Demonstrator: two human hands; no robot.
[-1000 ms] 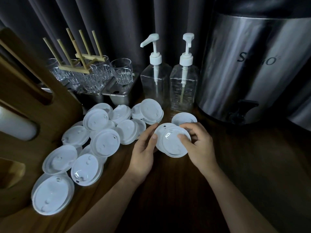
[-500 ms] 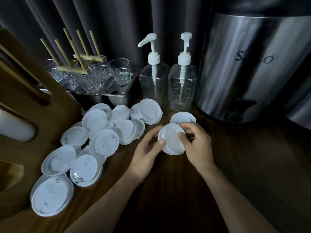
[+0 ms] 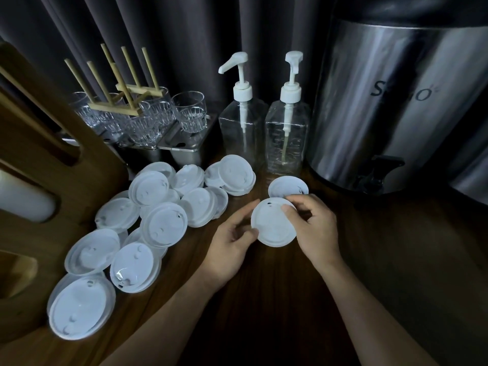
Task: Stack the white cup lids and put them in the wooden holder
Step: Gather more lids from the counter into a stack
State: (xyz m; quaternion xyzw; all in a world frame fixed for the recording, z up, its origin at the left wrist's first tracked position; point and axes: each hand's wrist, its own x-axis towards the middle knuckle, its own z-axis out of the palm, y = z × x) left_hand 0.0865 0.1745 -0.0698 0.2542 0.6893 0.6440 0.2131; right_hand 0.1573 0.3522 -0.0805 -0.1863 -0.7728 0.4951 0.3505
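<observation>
Stacking is the step in hand, and it looks barely begun; the held lid [image 3: 273, 225] sits above the middle of the desk [image 3: 264, 299], gripped from both sides; the right hand [image 3: 314, 228] has its thumb on the lid's top face and its fingers curled behind the far rim, while the left hand [image 3: 232, 239] pinches the opposite rim between thumb and bent fingers; whether this is one lid or a few already nested cannot be told. One loose lid [image 3: 287, 186] lies just behind it, toward the back edge in front of the pump bottles [image 3: 264, 133]; the heap of lids [image 3: 163, 225] sprawls, overlapping, across the left half of the desk; the wooden holder [image 3: 52, 159] stands at the left edge. The next move likely calls for freeing one hand to fetch the nearest lid, turning it the same way up, and seating it squarely so the rims nest rather than jam.
</observation>
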